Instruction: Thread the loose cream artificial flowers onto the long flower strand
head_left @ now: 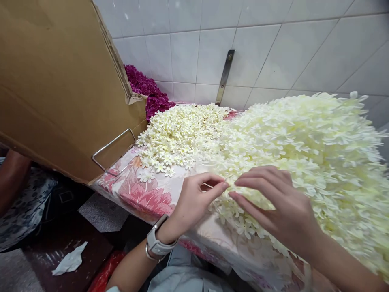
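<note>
A person's left hand [194, 198] and right hand [282, 207] nearly meet above the front edge of a cloth-covered surface [170, 186]. The left grip presses thumb and finger together, on what is too small to tell; the right grip is slightly spread. Pale cream flowers [304, 154], apparently artificial, heap toward the right end. Such thin petals probably call for light fingertip pressure and steady, close-held hands.
</note>
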A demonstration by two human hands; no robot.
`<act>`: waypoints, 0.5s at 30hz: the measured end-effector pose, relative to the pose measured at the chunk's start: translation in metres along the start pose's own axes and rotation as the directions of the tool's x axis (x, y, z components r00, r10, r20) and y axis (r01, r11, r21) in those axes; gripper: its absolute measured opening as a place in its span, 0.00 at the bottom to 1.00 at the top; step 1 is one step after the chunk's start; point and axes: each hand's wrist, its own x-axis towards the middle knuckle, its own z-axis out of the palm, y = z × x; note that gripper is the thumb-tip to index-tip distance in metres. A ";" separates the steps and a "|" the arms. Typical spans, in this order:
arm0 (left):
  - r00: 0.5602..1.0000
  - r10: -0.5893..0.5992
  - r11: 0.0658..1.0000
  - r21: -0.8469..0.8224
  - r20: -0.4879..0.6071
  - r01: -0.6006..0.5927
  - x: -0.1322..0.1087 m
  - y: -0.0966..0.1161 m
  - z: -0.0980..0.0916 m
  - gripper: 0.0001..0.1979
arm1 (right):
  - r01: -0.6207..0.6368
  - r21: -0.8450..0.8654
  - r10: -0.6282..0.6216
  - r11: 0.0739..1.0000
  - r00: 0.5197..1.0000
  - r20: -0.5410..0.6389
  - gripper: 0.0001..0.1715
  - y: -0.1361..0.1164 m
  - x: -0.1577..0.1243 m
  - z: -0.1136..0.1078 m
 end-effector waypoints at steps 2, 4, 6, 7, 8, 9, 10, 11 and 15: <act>0.990 -0.140 0.977 -0.160 0.022 0.142 -0.003 -0.001 0.000 0.06 | -0.008 0.038 0.006 0.999 0.998 0.055 0.03 0.001 -0.003 0.005; 0.976 -0.214 0.945 -0.244 0.036 0.216 -0.005 -0.004 0.000 0.08 | -0.026 0.083 0.019 0.996 0.996 0.085 0.03 0.002 -0.005 0.008; 0.963 -0.270 0.921 -0.283 0.029 0.266 -0.006 -0.008 0.001 0.09 | -0.049 0.146 0.031 0.988 0.992 0.122 0.04 0.003 -0.007 0.010; 0.956 -0.293 0.910 -0.298 0.027 0.287 -0.006 -0.010 0.001 0.10 | -0.064 0.183 0.037 0.981 0.988 0.148 0.05 0.004 -0.008 0.011; 0.949 -0.314 0.899 -0.314 0.029 0.307 -0.007 -0.012 0.001 0.11 | -0.083 0.217 0.048 0.973 0.985 0.163 0.05 0.005 -0.009 0.011; 0.942 -0.332 0.887 -0.327 0.039 0.326 -0.008 -0.014 0.001 0.11 | -0.106 0.246 0.063 0.963 0.983 0.175 0.06 0.006 -0.009 0.011; 0.937 -0.345 0.876 -0.341 0.053 0.341 -0.009 -0.015 0.001 0.11 | -0.127 0.266 0.079 0.955 0.980 0.185 0.07 0.006 -0.009 0.010; 0.934 -0.350 0.867 -0.354 0.067 0.350 -0.010 -0.016 0.000 0.11 | -0.146 0.277 0.094 0.950 0.977 0.190 0.07 0.007 -0.009 0.009; 0.931 -0.364 0.866 -0.353 0.040 0.354 -0.013 -0.017 0.000 0.10 | -0.185 0.252 0.144 0.950 0.974 0.175 0.06 0.008 -0.007 0.004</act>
